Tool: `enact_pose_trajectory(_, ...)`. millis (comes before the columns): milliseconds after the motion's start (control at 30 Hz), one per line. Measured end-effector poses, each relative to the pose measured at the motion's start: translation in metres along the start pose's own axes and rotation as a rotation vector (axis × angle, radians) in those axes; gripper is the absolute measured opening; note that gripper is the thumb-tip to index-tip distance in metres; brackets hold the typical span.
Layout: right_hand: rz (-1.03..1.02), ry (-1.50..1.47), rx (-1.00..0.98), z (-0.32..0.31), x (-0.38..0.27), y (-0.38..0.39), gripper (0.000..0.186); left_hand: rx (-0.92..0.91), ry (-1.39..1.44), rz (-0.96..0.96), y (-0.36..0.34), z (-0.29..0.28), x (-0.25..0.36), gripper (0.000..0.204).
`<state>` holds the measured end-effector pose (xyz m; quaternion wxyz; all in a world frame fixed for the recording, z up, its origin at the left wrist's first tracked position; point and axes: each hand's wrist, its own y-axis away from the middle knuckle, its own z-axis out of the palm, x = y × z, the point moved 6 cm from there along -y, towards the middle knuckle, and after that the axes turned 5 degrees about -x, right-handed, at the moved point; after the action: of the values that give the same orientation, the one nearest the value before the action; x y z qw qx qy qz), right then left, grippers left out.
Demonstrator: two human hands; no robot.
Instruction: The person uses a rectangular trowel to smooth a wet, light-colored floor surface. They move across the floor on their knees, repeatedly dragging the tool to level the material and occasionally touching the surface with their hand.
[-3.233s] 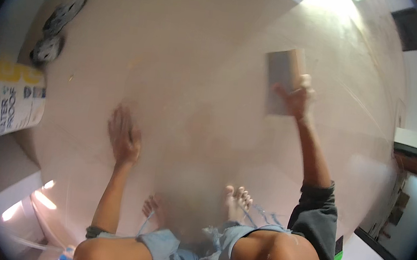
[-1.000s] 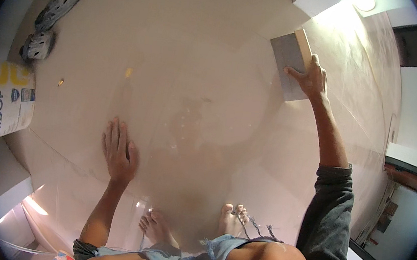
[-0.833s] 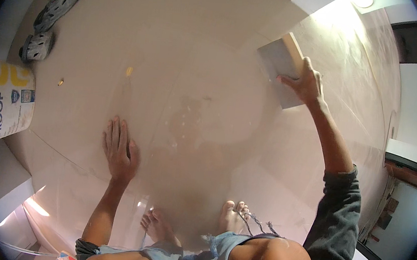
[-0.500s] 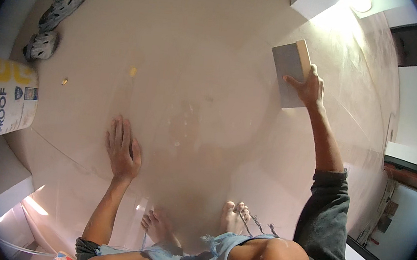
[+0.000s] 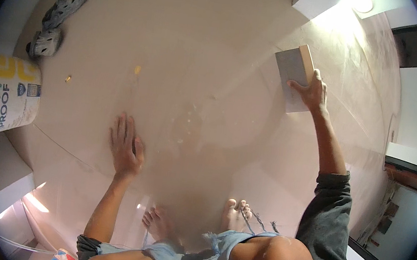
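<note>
My left hand [image 5: 126, 147] lies flat on the dusty, pinkish-beige floor [image 5: 217, 146], fingers stretched forward and nothing held. Out to the far right, my right hand [image 5: 314, 93] grips a wide scraper [image 5: 292, 70], a flat grey rectangular blade with a pale wooden strip along one long edge. The thumb rests on the blade's face, while the other fingers wrap over the wooden side and are partly hidden. The blade is down at the floor; whether its whole edge touches cannot be seen.
At the left stands a white bucket [image 5: 11, 99] with yellow print, with grey clogs [image 5: 47, 42] beyond it. Small yellow bits [image 5: 137, 70] lie on the floor. A bright lamp [image 5: 361, 3] shines beside a white block [image 5: 316, 3] at the far right. My bare feet [image 5: 158, 223] are below.
The view has shifted slightly. My right hand and the scraper have come a little nearer to me. My left hand stays at the same place on the floor.
</note>
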<state>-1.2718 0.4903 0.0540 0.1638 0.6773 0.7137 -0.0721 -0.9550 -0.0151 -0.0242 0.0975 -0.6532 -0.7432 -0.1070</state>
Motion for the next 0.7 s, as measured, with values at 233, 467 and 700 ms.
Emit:
enact_pose_trajectory(233, 0.067, -0.006, -0.041, 0.005, -0.008, 0.002, 0.084, 0.0, -0.024, 0.011, 0.003, 0.001, -0.002, 0.063)
enact_pose_trajectory(467, 0.154, -0.046, 0.015, 0.001, -0.002, 0.005, 0.079, 0.002, -0.008, 0.012, 0.002, 0.003, -0.002, 0.064)
enact_pose_trajectory(700, 0.03, -0.033, -0.154, 0.008, -0.079, 0.138, 0.044, 0.002, -0.013, 0.006, 0.002, 0.003, -0.01, 0.063)
